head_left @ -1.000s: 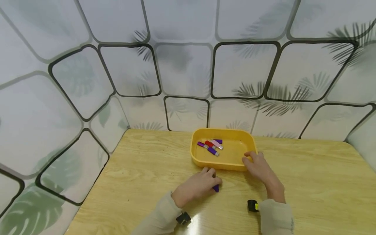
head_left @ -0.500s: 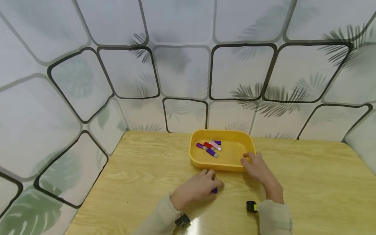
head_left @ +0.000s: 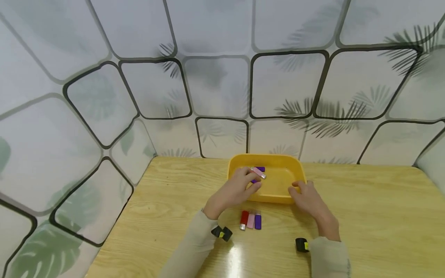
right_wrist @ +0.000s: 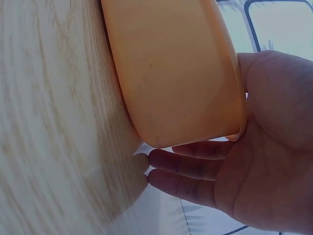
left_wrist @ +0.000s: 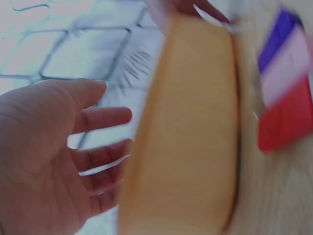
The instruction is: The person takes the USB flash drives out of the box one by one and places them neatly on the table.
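Observation:
My left hand (head_left: 233, 191) hovers over the left part of a yellow tray (head_left: 274, 199). Its fingers are extended and loose in the left wrist view, with nothing seen in the grasp. Beneath and beside them lie a pink USB flash drive (head_left: 259, 172) and two purple ones; the hand hides part of the pile. My right hand (right_wrist: 264, 142) holds the tray's right front corner, thumb over the rim and fingers along the outside. On the table before the tray, a red USB flash drive (head_left: 244, 219), a pink one (head_left: 251, 221) and a purple one (head_left: 258, 221) lie side by side.
The light wooden table (head_left: 180, 200) meets a patterned fabric wall (head_left: 222, 85) just behind the tray. Black wrist cameras (head_left: 221, 233) extend from both sleeves above the tabletop, the left one close to the row of drives.
My left hand has let go of the purple USB flash drive, which now lies beside the red and pink ones, and has moved up over the tray. The right hand keeps its hold.

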### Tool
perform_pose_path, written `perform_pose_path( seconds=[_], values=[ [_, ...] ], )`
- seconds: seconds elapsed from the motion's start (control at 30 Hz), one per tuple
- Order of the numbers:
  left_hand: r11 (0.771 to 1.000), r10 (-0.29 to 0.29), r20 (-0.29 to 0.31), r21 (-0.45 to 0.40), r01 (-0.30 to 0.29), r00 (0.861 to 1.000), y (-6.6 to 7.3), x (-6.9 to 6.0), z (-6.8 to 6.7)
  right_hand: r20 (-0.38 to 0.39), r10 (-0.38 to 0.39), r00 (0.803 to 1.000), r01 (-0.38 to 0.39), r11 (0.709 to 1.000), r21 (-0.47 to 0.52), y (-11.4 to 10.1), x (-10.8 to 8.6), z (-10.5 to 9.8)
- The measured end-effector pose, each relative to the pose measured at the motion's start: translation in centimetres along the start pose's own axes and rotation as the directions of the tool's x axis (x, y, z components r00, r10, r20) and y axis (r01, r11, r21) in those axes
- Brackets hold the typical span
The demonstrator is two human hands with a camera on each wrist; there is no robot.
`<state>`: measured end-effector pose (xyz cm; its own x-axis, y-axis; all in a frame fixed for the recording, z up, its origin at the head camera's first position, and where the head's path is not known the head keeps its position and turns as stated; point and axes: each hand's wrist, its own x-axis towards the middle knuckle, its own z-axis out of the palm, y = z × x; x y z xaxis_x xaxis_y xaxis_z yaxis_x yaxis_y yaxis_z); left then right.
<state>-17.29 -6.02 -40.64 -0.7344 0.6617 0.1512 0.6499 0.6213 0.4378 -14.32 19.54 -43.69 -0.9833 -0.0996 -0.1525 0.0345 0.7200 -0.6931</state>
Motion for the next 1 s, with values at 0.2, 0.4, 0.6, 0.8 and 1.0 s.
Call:
perform_pose_path(
  seconds=[0.2,0.4,0.6,0.8,1.0],
  values=[
    [0.952,-0.22,0.16,0.25,0.176,0.962,-1.0,0.6,1.9,0.024,0.005,1.0,-0.006,1.0,0.023,0.0,0.0,0.2],
    [0.915,-0.234,0.164,0.371,0.159,0.958,-0.9,0.9,2.8,0.006,0.008,1.0,-0.008,1.0,0.008,0.1,0.0,0.0],
    [0.913,-0.223,0.162,0.381,0.147,0.961,-0.9,1.2,2.8,0.005,0.013,1.0,-0.013,1.0,0.02,0.1,0.0,-0.2],
    [0.917,-0.219,0.158,0.372,0.147,0.963,-1.0,1.2,2.7,-0.001,0.018,1.0,-0.018,1.0,0.022,0.0,-0.1,-0.2],
    [0.932,-0.202,0.135,0.331,0.148,0.97,-1.1,1.2,2.8,0.0,0.013,1.0,-0.013,1.0,0.021,-0.1,-0.1,-0.3]
  ],
)
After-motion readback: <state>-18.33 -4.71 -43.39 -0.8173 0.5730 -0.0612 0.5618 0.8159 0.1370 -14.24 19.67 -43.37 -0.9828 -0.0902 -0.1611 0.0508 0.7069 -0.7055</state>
